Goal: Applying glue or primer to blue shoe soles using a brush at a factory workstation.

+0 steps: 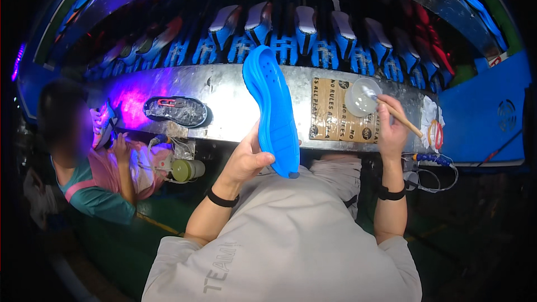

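A bright blue shoe sole point(275, 114) stands nearly upright in front of me, its hollow inner side in view. My left hand point(250, 155) is closed around its lower end, thumb on the near edge. My right hand point(393, 128) grips a brush point(401, 116) by its wooden handle. The brush head dips into a translucent round bowl point(358, 100), and the bristles are hard to make out. Under the bowl lies a piece of printed brown cardboard point(330, 120) on the metal bench point(229, 86).
A black sole point(178, 112) lies on the bench to the left. Behind runs a rack with several shoes point(306, 25) on blue holders. A co-worker point(112, 173) sits at left holding a shoe point(102, 126). Rubber bands point(435, 134) and coiled tubing point(433, 160) are at right.
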